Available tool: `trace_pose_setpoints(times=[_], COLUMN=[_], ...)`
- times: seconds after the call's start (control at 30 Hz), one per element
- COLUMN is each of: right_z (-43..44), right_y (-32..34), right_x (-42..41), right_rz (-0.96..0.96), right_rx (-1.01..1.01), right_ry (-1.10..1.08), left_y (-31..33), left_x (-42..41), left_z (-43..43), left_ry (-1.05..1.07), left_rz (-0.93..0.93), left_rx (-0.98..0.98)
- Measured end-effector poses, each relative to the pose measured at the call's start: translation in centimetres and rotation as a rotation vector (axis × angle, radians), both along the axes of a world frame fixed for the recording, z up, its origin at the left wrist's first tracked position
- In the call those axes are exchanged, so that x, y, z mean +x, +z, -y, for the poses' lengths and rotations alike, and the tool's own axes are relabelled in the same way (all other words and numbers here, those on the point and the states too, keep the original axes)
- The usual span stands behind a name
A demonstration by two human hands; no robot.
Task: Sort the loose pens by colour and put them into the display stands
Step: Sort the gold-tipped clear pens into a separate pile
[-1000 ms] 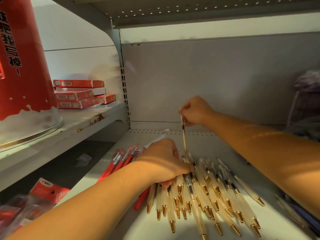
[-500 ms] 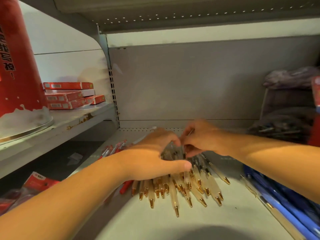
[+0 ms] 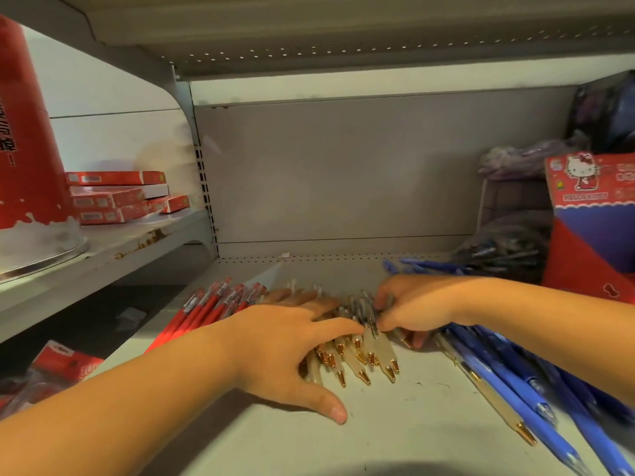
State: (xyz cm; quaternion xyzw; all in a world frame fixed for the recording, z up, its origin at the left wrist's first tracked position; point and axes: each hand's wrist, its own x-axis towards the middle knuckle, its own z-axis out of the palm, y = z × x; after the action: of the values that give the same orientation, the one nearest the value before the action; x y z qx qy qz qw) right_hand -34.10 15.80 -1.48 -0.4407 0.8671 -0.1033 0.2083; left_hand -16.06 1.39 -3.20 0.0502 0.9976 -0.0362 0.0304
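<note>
Red pens (image 3: 206,310), clear pens (image 3: 360,359) and blue pens (image 3: 508,383) were grouped on the shelf (image 3: 395,438), apparently none yet placed in stands, the clear ones pressed by the flat left hand (image 3: 285,341) and gripped by the curled right hand (image 3: 415,307).

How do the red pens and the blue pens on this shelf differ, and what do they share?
The red pens have red barrels; the blue pens, blue. The red pens lie left of the left hand; the blue pens lie right of the right hand. In the picture the red pens slant up-right; the blue pens up-left. Both lie loose on the shelf, unheld; both hands are on the gold-tipped pens between them.
</note>
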Motion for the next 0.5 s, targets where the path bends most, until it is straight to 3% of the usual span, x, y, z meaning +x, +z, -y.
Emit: trace_pose_setpoints(times=[0.13,0.27,0.5], right_z=[-1.4,-3.5,-3.7], right_y=[0.4,0.5,-1.5], right_x=[0.6,0.5,0.4], right_rz=[-0.076,-0.122,-0.217], right_rx=[0.009,0.101,-0.056], right_ry=[0.146,0.329,0.398], left_y=[-0.3,-0.1,0.1], left_x=[-0.3,-0.2,-0.1], left_z=[-0.2,0.5,1.7], left_ry=[-0.013,-0.04,-0.091], left_rz=[-0.082,-0.01,-0.028], left_rx=[-0.07,-0.046,-0.043])
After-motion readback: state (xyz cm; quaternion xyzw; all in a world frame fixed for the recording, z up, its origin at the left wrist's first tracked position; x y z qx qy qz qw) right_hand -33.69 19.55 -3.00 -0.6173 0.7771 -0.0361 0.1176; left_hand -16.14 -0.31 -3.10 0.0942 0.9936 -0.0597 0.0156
